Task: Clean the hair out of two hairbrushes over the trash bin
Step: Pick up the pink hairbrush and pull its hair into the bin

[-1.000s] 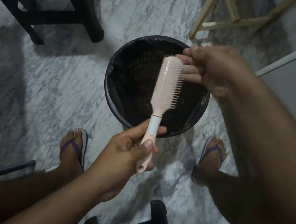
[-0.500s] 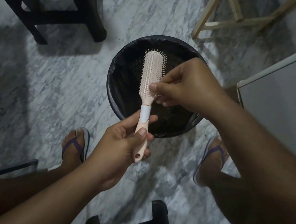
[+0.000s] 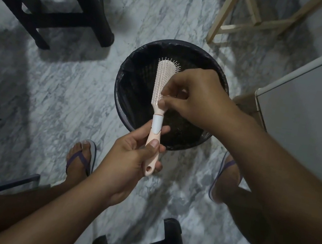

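My left hand [image 3: 129, 160] grips the pink hairbrush [image 3: 163, 76] by its handle, thumb on top. The head points far and the bristles face up, over the black-lined trash bin [image 3: 118, 94]. My right hand [image 3: 197, 96] reaches in from the right, fingertips pinched into the bristles at the near end of the head. Can't tell if hair is between them. The bin stands on the marble floor [image 3: 45, 94] just beyond my flip-flops [image 3: 93, 154]. Dark stool legs [image 3: 97, 8] far left, pale wooden frame [image 3: 223, 18] far right.
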### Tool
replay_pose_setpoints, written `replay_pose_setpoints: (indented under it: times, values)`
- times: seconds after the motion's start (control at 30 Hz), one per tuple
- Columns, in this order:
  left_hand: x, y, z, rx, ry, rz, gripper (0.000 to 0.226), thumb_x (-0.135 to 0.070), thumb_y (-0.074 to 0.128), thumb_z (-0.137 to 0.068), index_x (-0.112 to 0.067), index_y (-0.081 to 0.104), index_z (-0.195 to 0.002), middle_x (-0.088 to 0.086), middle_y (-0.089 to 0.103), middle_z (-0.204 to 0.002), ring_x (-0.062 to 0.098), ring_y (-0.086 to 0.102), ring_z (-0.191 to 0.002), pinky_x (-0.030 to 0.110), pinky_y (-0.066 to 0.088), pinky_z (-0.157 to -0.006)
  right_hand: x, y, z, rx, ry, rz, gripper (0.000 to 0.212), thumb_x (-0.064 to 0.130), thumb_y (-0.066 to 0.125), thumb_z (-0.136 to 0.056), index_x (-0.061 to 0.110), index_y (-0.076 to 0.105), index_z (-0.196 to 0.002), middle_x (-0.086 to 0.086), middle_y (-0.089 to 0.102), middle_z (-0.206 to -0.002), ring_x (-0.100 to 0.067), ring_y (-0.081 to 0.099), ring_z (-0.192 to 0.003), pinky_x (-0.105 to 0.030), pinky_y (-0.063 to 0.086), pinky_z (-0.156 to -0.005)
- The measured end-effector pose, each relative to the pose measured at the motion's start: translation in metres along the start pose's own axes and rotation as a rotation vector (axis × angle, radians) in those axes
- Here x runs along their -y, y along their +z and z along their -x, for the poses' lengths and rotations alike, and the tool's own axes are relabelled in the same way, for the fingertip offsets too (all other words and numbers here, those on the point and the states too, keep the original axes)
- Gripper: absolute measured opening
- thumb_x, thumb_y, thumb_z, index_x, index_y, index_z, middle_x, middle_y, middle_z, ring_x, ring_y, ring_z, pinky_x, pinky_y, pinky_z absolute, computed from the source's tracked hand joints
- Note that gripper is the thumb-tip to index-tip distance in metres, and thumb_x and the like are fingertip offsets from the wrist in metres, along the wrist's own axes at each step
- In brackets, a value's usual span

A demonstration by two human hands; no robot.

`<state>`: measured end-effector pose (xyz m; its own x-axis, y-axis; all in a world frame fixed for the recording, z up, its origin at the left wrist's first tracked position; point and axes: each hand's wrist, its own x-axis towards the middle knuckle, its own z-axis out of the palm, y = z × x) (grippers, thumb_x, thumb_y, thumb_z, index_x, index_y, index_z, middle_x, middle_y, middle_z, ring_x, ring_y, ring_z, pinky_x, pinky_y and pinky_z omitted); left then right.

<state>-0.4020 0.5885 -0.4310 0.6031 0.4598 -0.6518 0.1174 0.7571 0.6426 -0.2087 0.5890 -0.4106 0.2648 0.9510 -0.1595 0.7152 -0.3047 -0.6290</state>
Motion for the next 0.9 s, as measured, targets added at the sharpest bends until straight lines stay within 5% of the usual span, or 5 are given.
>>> replay_pose_setpoints:
  times: [0.13, 0.3, 0.53, 0.67, 0.9]
  values:
    - [-0.002, -0.001, -0.001, -0.003, 0.011, 0.008, 0.043, 0.001, 0.048, -0.098, -0.02, 0.061, -0.134, -0.006, 0.071, -0.126, 0.011, 0.056, -0.079, 0.029, 0.05, -0.062, 0.005, -0.012, -0.002, -0.141, 0.002, -0.103, 0.008, 0.023, 0.073, -0.089, 0.018, 0.079, -0.09, 0.017, 0.064, -0.065, 0.003, 0.062, -0.059, -0.003, 0.045, -0.064]
    - [0.003, 0.001, 0.001, 0.025, -0.011, 0.014, 0.043, 0.002, 0.049, -0.097, -0.018, 0.062, -0.134, -0.001, 0.069, -0.127, 0.011, 0.055, -0.079, 0.028, 0.051, -0.061, -0.011, -0.033, -0.014, -0.364, 0.139, -0.408, 0.015, 0.013, 0.057, -0.099, 0.009, 0.071, -0.099, 0.002, 0.076, -0.083, -0.009, 0.074, -0.065, -0.024, 0.061, -0.068]
    - [0.003, 0.005, 0.001, 0.024, -0.001, 0.024, 0.044, 0.0, 0.049, -0.099, -0.02, 0.06, -0.135, -0.003, 0.069, -0.128, 0.014, 0.055, -0.085, 0.029, 0.051, -0.064, -0.006, -0.007, 0.0, -0.091, -0.023, 0.032, 0.034, 0.047, 0.082, -0.075, 0.028, 0.072, -0.101, 0.008, 0.058, -0.101, -0.005, 0.056, -0.08, -0.021, 0.047, -0.078]
    - [0.009, 0.006, 0.005, 0.047, -0.002, -0.002, 0.044, -0.001, 0.05, -0.099, -0.021, 0.059, -0.137, -0.002, 0.068, -0.125, 0.014, 0.055, -0.086, 0.028, 0.051, -0.065, -0.01, -0.009, -0.004, -0.11, -0.001, -0.004, 0.02, 0.045, 0.08, -0.077, 0.027, 0.076, -0.085, 0.014, 0.064, -0.081, -0.004, 0.06, -0.073, -0.031, 0.053, -0.072]
    - [0.0, 0.008, -0.001, 0.054, -0.008, 0.082, 0.041, 0.002, 0.048, -0.099, -0.014, 0.06, -0.135, -0.001, 0.068, -0.13, 0.011, 0.059, -0.08, 0.027, 0.053, -0.059, -0.032, -0.015, -0.019, -0.534, 0.212, -0.315, 0.026, 0.012, 0.048, -0.101, 0.009, 0.068, -0.116, 0.0, 0.07, -0.102, -0.015, 0.072, -0.089, -0.04, 0.061, -0.079]
